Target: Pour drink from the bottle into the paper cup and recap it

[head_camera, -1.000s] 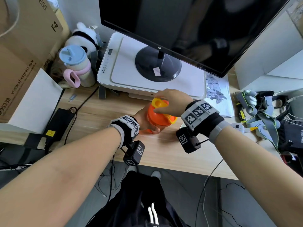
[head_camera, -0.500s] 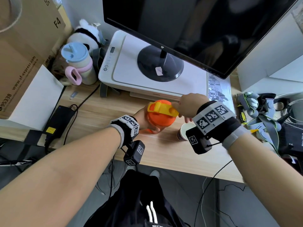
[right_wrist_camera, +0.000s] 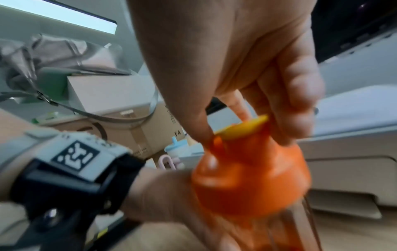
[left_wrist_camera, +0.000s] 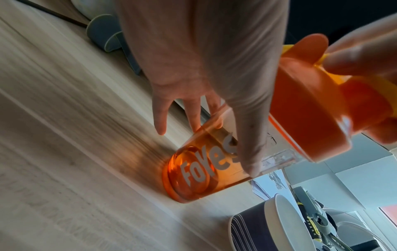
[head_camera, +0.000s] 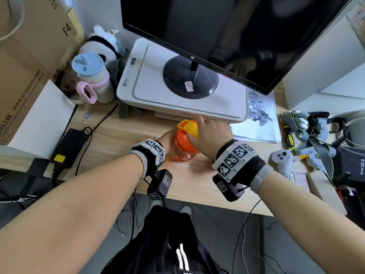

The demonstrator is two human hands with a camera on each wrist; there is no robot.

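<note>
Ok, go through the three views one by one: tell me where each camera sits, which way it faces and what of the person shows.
Head: worn on the head, looking forward and down at the desk; both forearms, left hand and right hand on the orange bottle.
Left wrist: along the left hand toward the bottle base; its fingers show, and the paper cup.
Right wrist: along the right hand to the yellow cap; the left wristband shows.
Shared: all three see the bottle.

Both hands [head_camera: 212, 135] round orange bottle [head_camera: 184, 142] on wooden desk [head_camera: 118, 135]
</note>
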